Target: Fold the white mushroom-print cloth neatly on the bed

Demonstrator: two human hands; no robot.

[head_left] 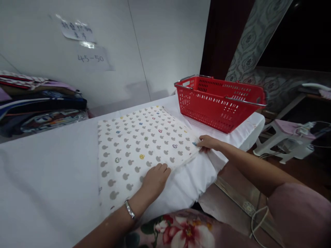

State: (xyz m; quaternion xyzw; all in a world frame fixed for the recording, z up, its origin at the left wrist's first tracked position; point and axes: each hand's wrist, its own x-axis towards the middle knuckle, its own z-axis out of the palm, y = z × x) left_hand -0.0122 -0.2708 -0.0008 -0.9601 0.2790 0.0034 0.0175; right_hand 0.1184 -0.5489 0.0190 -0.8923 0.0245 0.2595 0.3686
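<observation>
A white cloth (152,137) printed with grey mouse-head shapes and a few coloured ones lies spread out, folded flat, on the white-covered table. At its near edge is my left hand (156,177), fingers bent together on the fabric, with a silver bangle on the wrist; its thumb is hidden. My right hand (207,143) pinches the cloth's right corner between thumb and fingers.
A red plastic shopping basket (207,106) with metal handles stands at the table's back right. Folded clothes (41,103) are stacked at the back left by the wall. Right of the table, a pale stool (292,128) holds cables.
</observation>
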